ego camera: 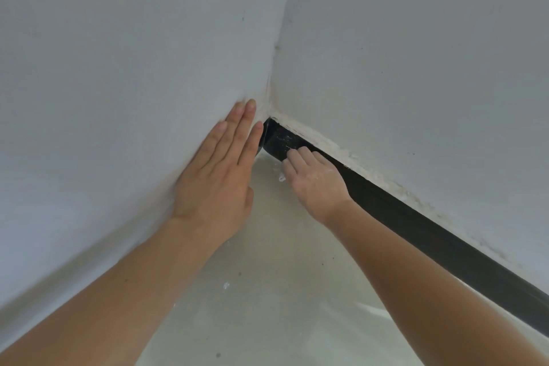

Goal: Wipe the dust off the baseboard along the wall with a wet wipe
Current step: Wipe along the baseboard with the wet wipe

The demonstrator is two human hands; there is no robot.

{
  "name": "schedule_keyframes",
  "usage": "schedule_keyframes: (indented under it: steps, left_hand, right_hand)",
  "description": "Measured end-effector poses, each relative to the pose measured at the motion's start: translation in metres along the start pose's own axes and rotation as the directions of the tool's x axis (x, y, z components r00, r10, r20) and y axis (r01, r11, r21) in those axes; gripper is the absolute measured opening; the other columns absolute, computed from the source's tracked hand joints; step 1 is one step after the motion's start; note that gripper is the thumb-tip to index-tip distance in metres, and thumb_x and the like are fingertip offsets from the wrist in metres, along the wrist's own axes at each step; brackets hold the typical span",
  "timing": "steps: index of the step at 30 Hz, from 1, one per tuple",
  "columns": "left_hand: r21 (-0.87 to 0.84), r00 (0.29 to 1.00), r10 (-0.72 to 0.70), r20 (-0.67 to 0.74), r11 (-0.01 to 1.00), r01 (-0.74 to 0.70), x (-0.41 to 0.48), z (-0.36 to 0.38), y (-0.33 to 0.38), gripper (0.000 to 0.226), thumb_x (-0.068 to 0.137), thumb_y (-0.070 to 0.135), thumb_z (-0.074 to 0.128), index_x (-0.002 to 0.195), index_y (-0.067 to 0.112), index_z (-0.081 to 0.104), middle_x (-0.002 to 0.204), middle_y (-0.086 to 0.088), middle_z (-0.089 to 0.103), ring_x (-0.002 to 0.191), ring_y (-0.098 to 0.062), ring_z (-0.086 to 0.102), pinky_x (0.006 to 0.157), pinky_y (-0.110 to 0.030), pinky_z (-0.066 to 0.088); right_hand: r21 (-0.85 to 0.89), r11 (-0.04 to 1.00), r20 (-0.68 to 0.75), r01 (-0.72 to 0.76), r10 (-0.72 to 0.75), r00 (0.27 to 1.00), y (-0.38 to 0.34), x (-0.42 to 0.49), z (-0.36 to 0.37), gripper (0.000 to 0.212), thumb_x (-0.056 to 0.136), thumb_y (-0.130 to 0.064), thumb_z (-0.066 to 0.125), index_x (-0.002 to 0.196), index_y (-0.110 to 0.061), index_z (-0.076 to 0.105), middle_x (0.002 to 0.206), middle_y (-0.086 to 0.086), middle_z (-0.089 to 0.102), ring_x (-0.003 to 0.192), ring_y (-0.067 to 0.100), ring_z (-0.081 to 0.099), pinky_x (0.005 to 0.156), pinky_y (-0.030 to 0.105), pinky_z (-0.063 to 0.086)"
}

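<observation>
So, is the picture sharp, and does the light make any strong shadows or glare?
Head view: soft, even light, no glare; only faint shadow beside the left hand; slightly blurred throughout; wide-angle lens bends the black baseboard and white walls.

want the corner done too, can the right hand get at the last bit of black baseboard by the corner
Probably yes. The right hand already rests on the baseboard just short of the corner, with bare board ahead; the left hand, flat on the adjoining wall, may crowd it.

I see two pale grey walls [118, 53] meeting in a corner at about 12 o'clock. The glossy off-white floor [282, 291] fills 6 o'clock, with small dark specks and a white fleck [226, 285] on it.
</observation>
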State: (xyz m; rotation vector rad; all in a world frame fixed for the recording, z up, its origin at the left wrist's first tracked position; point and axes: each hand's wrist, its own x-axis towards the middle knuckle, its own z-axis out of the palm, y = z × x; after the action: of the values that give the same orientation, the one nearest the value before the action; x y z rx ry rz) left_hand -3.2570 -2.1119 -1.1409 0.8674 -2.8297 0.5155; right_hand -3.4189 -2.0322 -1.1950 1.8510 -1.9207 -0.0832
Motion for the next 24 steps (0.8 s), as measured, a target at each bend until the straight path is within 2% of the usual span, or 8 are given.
schedule_keyframes:
  steps: [4,7,11,14,16,19,21,24]
  left_hand:
    - [0.019,1.000,0.001,-0.011,1.000,-0.001,-0.001,0.000,-0.001,0.079,0.079,0.025,0.032,0.150,0.007,0.004,0.158,-0.014,-0.010,0.146,-0.024,-0.008,0.116,-0.035,-0.013]
    - [0.055,0.999,0.003,-0.039,0.998,0.000,0.000,0.002,0.000,0.077,0.078,0.019,0.023,0.151,0.005,0.000,0.157,-0.015,-0.012,0.146,-0.025,-0.010,0.116,-0.036,-0.014]
    - [0.143,0.998,0.008,-0.062,0.990,0.001,-0.002,0.006,0.002,0.074,0.081,0.020,0.013,0.148,-0.005,-0.005,0.157,-0.018,-0.012,0.146,-0.026,-0.009,0.115,-0.037,-0.012]
    - [0.173,0.998,0.019,-0.052,0.985,-0.009,-0.003,0.005,0.003,0.073,0.081,0.020,0.011,0.146,-0.008,-0.006,0.156,-0.019,-0.011,0.146,-0.026,-0.008,0.116,-0.038,-0.011]
    - [0.177,0.998,0.021,-0.051,0.984,-0.012,-0.004,0.005,0.002,0.072,0.082,0.020,0.010,0.146,-0.009,-0.007,0.156,-0.020,-0.010,0.146,-0.026,-0.008,0.117,-0.039,-0.009]
    - [0.192,0.999,0.021,-0.042,0.981,-0.012,-0.004,0.005,0.001,0.072,0.082,0.020,0.010,0.145,-0.010,-0.007,0.156,-0.021,-0.010,0.146,-0.027,-0.009,0.116,-0.039,-0.010]
    - [0.214,0.999,0.028,-0.024,0.977,-0.022,-0.005,0.005,0.000,0.073,0.082,0.021,0.008,0.145,-0.011,-0.006,0.155,-0.023,-0.012,0.145,-0.029,-0.010,0.116,-0.040,-0.013]
    - [0.223,1.000,0.031,-0.003,0.974,-0.029,-0.005,0.004,0.000,0.073,0.081,0.021,0.009,0.144,-0.013,-0.007,0.154,-0.025,-0.016,0.145,-0.030,-0.012,0.113,-0.041,-0.016]
  right_hand:
    - [0.053,0.997,0.075,0.052,-0.056,0.996,-0.006,-0.002,0.005,0.053,0.082,0.001,0.020,0.069,-0.009,0.070,0.068,0.002,0.060,0.065,0.021,0.057,0.058,0.028,0.047]
    - [0.073,0.992,-0.036,0.104,-0.102,0.994,0.000,0.012,-0.007,0.059,0.092,0.003,0.013,0.077,-0.008,0.069,0.083,0.005,0.066,0.077,0.025,0.062,0.070,0.031,0.041]
    - [-0.024,0.988,-0.048,0.155,-0.156,0.987,0.010,0.026,0.000,0.033,0.096,-0.009,0.042,0.084,-0.010,0.073,0.089,0.002,0.070,0.092,0.021,0.066,0.080,0.028,0.040]
    - [-0.083,0.969,0.079,0.234,-0.228,0.971,0.010,0.010,0.019,0.012,0.082,-0.013,0.068,0.089,-0.008,0.076,0.091,0.004,0.072,0.102,0.021,0.066,0.092,0.029,0.036]
    - [-0.065,0.966,0.235,0.251,-0.229,0.945,0.005,-0.002,0.020,0.010,0.068,-0.013,0.079,0.077,-0.010,0.076,0.078,0.001,0.071,0.094,0.021,0.067,0.089,0.027,0.036]
    - [-0.016,0.967,0.291,0.256,-0.240,0.926,-0.004,-0.001,0.003,0.012,0.062,-0.005,0.069,0.055,-0.015,0.067,0.056,-0.004,0.059,0.075,0.019,0.061,0.072,0.025,0.042]
    - [-0.031,0.969,0.170,0.245,-0.236,0.957,-0.003,0.016,-0.006,0.024,0.075,0.000,0.051,0.061,-0.012,0.066,0.063,-0.001,0.062,0.081,0.022,0.063,0.079,0.028,0.038]
    - [-0.065,0.967,0.119,0.245,-0.237,0.964,0.004,0.043,-0.008,0.030,0.083,0.002,0.045,0.068,-0.009,0.069,0.073,0.003,0.067,0.090,0.024,0.066,0.085,0.029,0.036]
